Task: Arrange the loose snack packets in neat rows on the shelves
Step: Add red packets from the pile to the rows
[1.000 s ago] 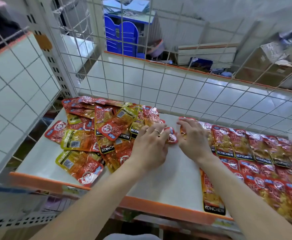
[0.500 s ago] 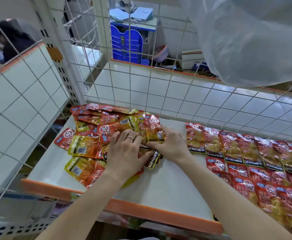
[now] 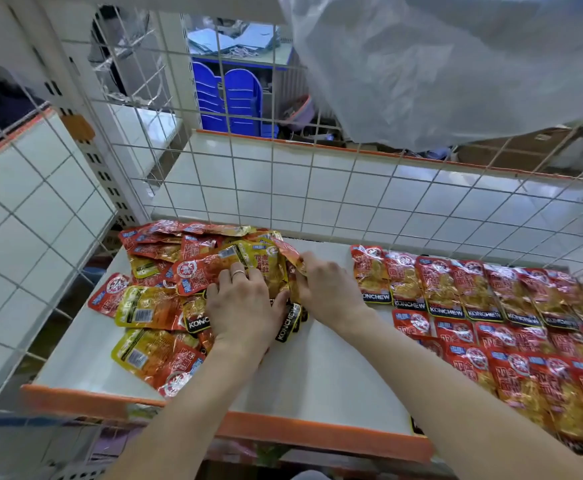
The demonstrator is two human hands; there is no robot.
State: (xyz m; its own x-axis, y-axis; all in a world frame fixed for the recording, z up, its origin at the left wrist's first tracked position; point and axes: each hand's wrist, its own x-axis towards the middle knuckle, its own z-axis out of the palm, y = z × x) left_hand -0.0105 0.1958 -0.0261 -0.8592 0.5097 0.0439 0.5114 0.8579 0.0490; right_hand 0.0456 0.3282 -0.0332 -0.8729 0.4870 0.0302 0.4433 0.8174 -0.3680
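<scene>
A loose heap of red and yellow snack packets covers the left half of the white shelf. Neat rows of the same packets fill the right half. My left hand lies on the heap's right edge, fingers spread over a small stack of packets, with the thumb at the stack's side. My right hand grips the same stack from the right, fingers curled round its edge. The lower packets of the stack are hidden under my hands.
A white wire grid closes the shelf's back and left side. The shelf has an orange front lip. A clear plastic bag hangs at the upper right. Behind the grid stand another shelf and blue crates.
Both hands moved left from the rows' end to the heap and gathered a stack of packets between them. The camera tipped up, bringing the plastic bag into view.
</scene>
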